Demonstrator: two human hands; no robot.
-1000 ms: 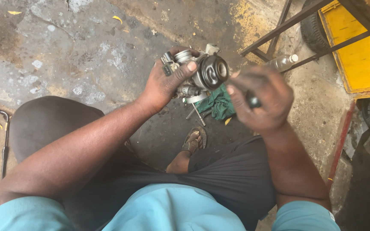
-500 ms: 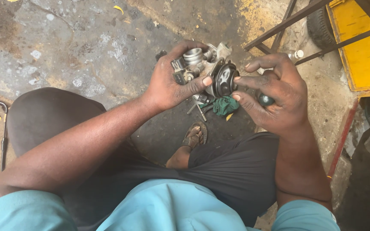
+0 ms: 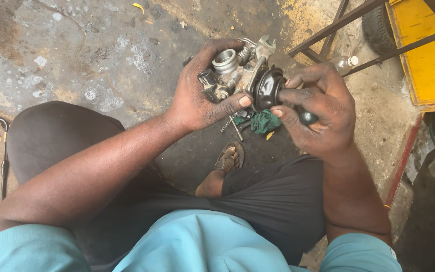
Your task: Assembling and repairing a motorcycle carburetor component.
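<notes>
Metal carburettor (image 3: 242,75) in curled left hand (image 3: 197,95), right hand (image 3: 318,116) (dark tool handle (image 3: 308,118) inside) against it.

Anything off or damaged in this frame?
Nothing clearly damaged. The left hand grips a grimy metal carburettor-like assembly; the right hand presses its black round cap. Loose small parts and a green rag lie on the stained concrete floor below.

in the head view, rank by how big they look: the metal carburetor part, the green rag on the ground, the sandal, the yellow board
1. yellow board, partly cut off
2. metal carburetor part, nearer the camera, so unsure
3. green rag and sandal look alike
</notes>
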